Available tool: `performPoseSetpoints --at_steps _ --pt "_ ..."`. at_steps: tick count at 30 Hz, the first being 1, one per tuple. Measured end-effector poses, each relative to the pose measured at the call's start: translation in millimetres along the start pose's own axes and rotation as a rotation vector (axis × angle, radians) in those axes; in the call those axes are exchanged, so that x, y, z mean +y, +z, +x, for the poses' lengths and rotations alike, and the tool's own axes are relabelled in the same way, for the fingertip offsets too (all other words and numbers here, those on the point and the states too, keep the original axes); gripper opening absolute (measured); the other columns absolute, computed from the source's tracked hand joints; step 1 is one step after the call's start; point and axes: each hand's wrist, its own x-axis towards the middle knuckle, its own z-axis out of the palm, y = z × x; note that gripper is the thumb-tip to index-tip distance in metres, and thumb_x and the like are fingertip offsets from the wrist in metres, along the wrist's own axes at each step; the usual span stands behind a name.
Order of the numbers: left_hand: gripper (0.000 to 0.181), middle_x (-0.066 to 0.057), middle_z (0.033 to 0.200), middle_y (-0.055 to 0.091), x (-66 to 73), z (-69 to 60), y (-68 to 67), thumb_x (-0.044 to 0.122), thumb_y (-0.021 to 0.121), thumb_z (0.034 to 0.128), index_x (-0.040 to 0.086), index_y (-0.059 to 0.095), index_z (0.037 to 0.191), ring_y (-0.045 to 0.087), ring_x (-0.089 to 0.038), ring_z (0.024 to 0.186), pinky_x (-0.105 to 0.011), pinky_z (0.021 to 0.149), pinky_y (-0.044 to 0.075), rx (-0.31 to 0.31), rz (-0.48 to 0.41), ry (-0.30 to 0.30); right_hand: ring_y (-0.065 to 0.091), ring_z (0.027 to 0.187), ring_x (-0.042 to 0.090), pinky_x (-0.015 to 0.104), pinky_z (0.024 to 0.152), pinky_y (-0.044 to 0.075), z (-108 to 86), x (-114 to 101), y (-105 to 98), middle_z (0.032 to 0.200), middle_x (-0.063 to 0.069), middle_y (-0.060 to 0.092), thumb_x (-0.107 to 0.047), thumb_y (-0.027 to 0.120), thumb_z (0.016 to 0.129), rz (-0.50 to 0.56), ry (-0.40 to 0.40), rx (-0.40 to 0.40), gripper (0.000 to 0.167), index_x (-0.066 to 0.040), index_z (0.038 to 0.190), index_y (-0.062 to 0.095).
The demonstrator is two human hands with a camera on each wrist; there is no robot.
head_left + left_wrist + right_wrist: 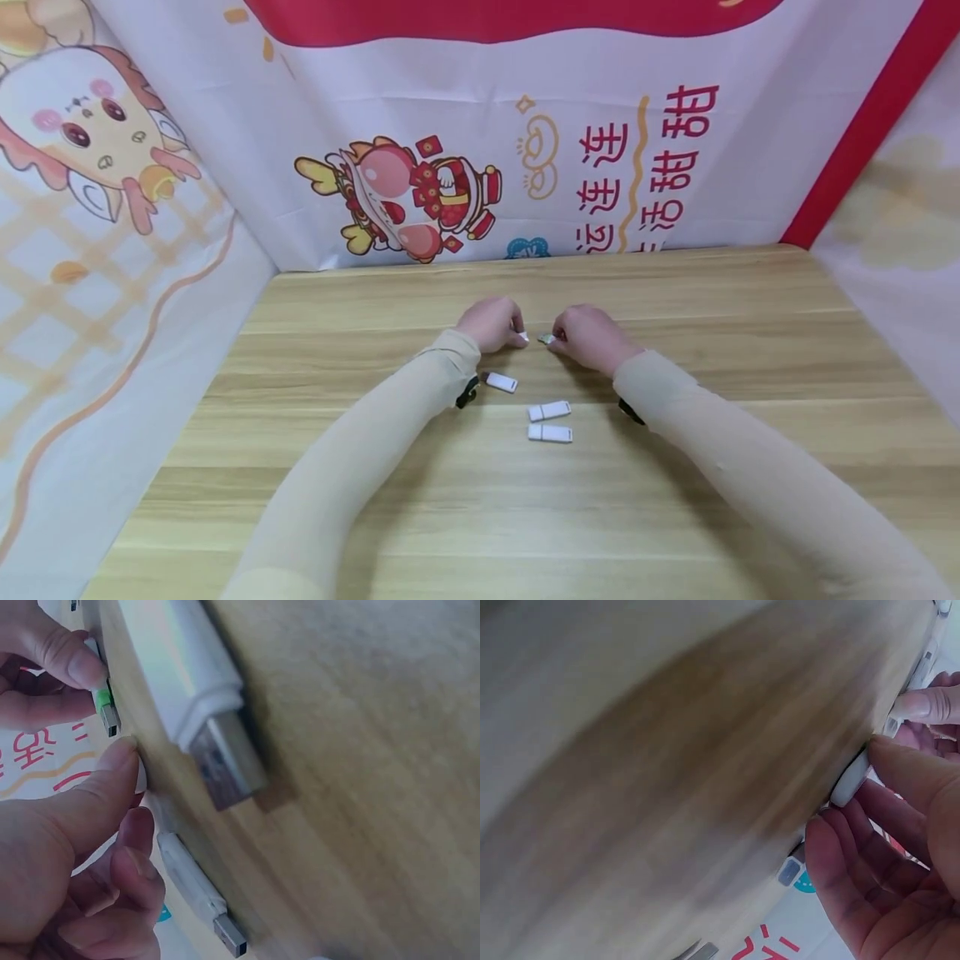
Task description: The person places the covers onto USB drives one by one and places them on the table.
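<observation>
In the head view my left hand (489, 325) pinches a small white piece (523, 337), possibly a cap. Mostly hidden by the thumb, it shows as a white sliver in the left wrist view. My right hand (592, 337) faces it across a short gap, pinching a white USB stick (851, 780) between thumb and fingers. In the left wrist view, that stick has a green band (103, 697) and a bare metal plug (111, 720) pointing toward the left hand. Beside the left wrist lies another white USB stick (502, 382), its plug uncovered.
Two white USB sticks, a farther one (550, 411) and a nearer one (551, 434), lie on the wooden table (465, 517) between the forearms. Another uncapped USB stick (191, 877) shows beyond the left fingers. A printed cloth (420, 92) hangs behind the table.
</observation>
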Motion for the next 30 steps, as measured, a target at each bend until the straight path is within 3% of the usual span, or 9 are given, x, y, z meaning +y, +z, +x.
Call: performPoseSetpoints --at_steps 6,15,18,23,27,30 --pt "0.012 0.005 0.079 0.066 3.9 -5.3 -1.2 0.025 0.079 0.0861 0.015 0.074 0.085 0.061 -0.014 0.077 -0.029 0.077 0.05 -0.003 -0.006 0.039 0.061 0.076 0.02 0.038 0.077 0.053 -3.1 -4.0 0.0 0.083 0.005 0.067 -0.018 0.073 0.09 -0.027 0.004 0.005 0.014 -0.004 0.091 0.075" --pt "0.01 0.005 0.085 0.068 10.6 -24.1 -7.6 0.022 0.077 0.0887 0.013 0.076 0.093 0.062 -0.011 0.08 -0.026 0.079 0.051 0.0 -0.036 0.126 0.055 0.062 0.016 0.031 0.063 0.05 -25.6 -7.6 -10.7 0.069 0.0 0.063 -0.016 0.073 0.09 0.009 0.021 -0.036 0.011 -0.006 0.087 0.076" --pt "0.012 0.004 0.089 0.069 15.8 -39.9 -12.9 0.022 0.075 0.0899 0.013 0.076 0.099 0.062 -0.01 0.083 -0.026 0.081 0.051 0.008 -0.04 0.156 0.055 0.061 0.012 0.029 0.062 0.051 -41.4 -11.8 -15.5 0.07 -0.001 0.064 -0.014 0.073 0.089 0.017 -0.033 -0.005 0.009 -0.007 0.087 0.076" --pt "0.016 0.006 0.091 0.07 25.7 -69.8 -19.5 0.024 0.074 0.0905 0.013 0.076 0.102 0.061 -0.006 0.082 -0.024 0.079 0.051 0.022 -0.007 0.223 0.052 0.059 0.007 0.024 0.056 0.05 -71.2 -17.3 -17.7 0.067 -0.003 0.063 -0.007 0.074 0.085 -0.019 -0.211 0.138 0.008 -0.007 0.077 0.073" --pt "0.014 0.005 0.088 0.071 33.8 -97.0 -22.6 0.022 0.076 0.0892 0.013 0.076 0.099 0.062 -0.006 0.078 -0.023 0.076 0.052 0.07 0.043 0.307 0.047 0.058 0.007 0.024 0.052 0.045 -97.5 -25.1 -19.0 0.064 -0.006 0.056 -0.001 0.074 0.082 -0.013 -0.301 0.212 0.015 -0.009 0.072 0.066" --pt "0.014 0.004 0.087 0.071 38.6 -118.2 -24.3 0.021 0.077 0.0878 0.012 0.076 0.098 0.062 -0.007 0.077 -0.024 0.075 0.053 0.107 0.075 0.349 0.049 0.062 0.008 0.026 0.056 0.048 -115.1 -32.3 -18.8 0.069 -0.005 0.057 0.0 0.075 0.081 -0.031 -0.352 0.253 0.011 -0.007 0.078 0.068"
